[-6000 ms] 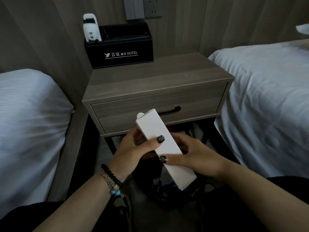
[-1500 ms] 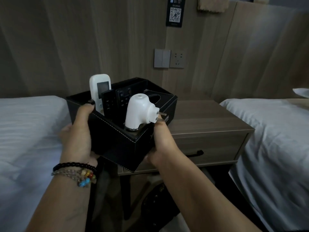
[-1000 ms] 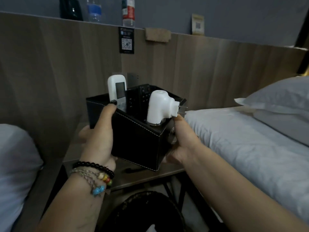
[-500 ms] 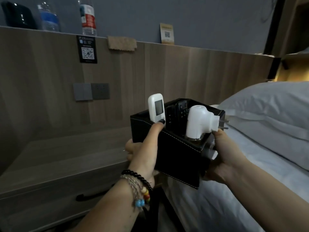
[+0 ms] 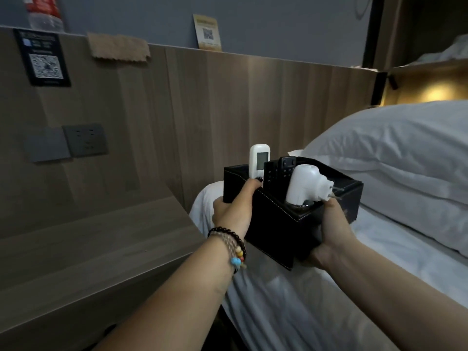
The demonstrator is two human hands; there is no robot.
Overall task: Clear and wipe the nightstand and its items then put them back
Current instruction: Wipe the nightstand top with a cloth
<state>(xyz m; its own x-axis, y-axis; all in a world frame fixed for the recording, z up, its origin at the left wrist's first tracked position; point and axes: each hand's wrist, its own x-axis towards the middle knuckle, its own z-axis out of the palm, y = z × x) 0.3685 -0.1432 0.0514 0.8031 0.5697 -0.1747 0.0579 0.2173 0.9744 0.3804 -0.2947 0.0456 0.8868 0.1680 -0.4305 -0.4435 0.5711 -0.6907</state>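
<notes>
Both arms are reaching forward, the hands gripping a black organizer box [image 5: 276,224] above the bed [image 5: 379,262], to the right of the desk [image 5: 88,249]. The left hand [image 5: 234,209] is curling round the box's left wall, thumb on the rim. The right hand [image 5: 331,231] is clasping its right corner. Standing in the box are a white remote [image 5: 259,162], black remotes [image 5: 278,169] and a white plug-in device [image 5: 304,186].

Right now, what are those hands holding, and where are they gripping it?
Both hold the black organizer box: left hand grips its left wall, right hand its right side.
</notes>
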